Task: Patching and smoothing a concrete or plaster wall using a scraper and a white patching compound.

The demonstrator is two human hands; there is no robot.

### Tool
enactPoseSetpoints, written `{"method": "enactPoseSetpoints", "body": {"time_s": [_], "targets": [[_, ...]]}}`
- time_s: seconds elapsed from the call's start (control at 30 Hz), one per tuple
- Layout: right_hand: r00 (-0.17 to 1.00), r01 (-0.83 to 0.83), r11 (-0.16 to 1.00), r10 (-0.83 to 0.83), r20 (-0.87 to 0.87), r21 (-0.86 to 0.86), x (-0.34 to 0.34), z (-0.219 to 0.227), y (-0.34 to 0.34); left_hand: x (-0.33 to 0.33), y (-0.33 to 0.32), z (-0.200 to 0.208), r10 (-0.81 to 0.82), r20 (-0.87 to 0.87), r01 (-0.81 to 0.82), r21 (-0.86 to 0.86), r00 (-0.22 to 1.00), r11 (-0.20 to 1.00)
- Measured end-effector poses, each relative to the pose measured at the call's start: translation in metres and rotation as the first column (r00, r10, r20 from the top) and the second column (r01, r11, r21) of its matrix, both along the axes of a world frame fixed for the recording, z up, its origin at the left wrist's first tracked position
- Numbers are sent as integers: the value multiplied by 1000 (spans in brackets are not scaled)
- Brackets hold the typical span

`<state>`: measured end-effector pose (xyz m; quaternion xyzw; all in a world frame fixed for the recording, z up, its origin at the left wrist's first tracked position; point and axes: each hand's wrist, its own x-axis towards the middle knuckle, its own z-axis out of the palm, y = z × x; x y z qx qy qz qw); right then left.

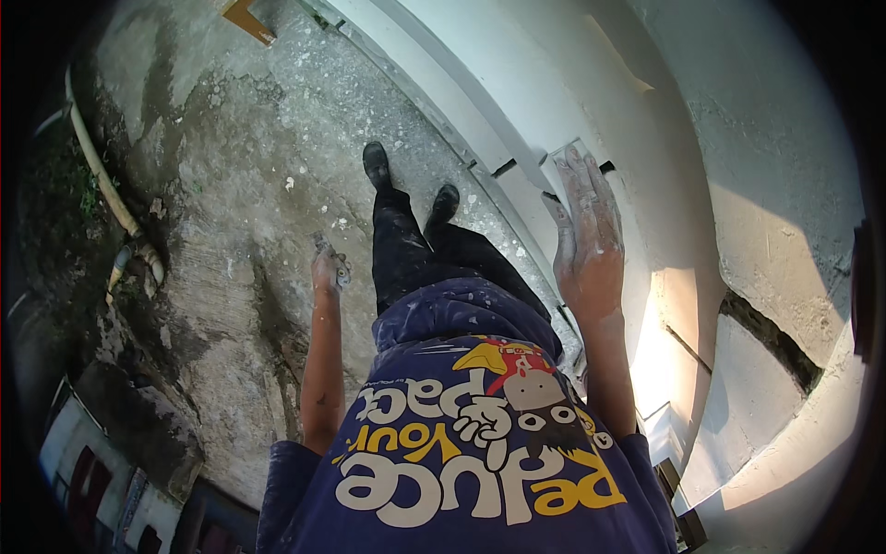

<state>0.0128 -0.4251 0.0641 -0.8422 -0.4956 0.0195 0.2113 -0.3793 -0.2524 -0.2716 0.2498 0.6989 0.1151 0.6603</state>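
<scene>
Right hand [589,242]: up and flat, fingers spread a bit, pressing something thin and pale (looks like a sanding sheet [574,150], hard to tell) against the white wall [517,83]. Not a fist, more of a flat palm hold; only the sheet's top edge peeks out past the fingertips.

Left hand [326,270]: hanging low by the hip, curled around a small grey tool [334,261]. Too small to say what it is.

Hands: well apart, one on each side of the body.

Doing it well: I'd guess keep the palm flat and the pressure even so the sheet doesn't dig into one spot, and watch the dark gap [504,169] in the wall nearby, an edge could catch there.

Footing: black shoes [377,162] close to the wall base.

Surface: the wall is white and smooth, partly sunlit, with a wide crack [771,337] further right.

Ground: rough grey concrete [231,166], splattered with white flecks.

Around: a pale pipe [97,171] runs along the left edge beside some greenery; it's outdoors.
</scene>
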Motion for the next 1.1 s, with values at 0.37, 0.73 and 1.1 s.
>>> {"method": "enactPoseSetpoints", "body": {"time_s": [0.37, 0.73, 1.1], "targets": [[995, -50, 994, 40, 94, 102, 32, -24, 88, -21, -16, -38, 27, -42, -27, -19, 999, 999], [1000, 23, 998, -22, -5, 57, 21, -6, 61, 92, 11, 65, -173, 236, 141, 146, 956, 979], [989, 104, 994, -99, 112, -35, -9, -3, 34, 112, 2, 98, -220, 215, 180, 192, 952, 965]]}}
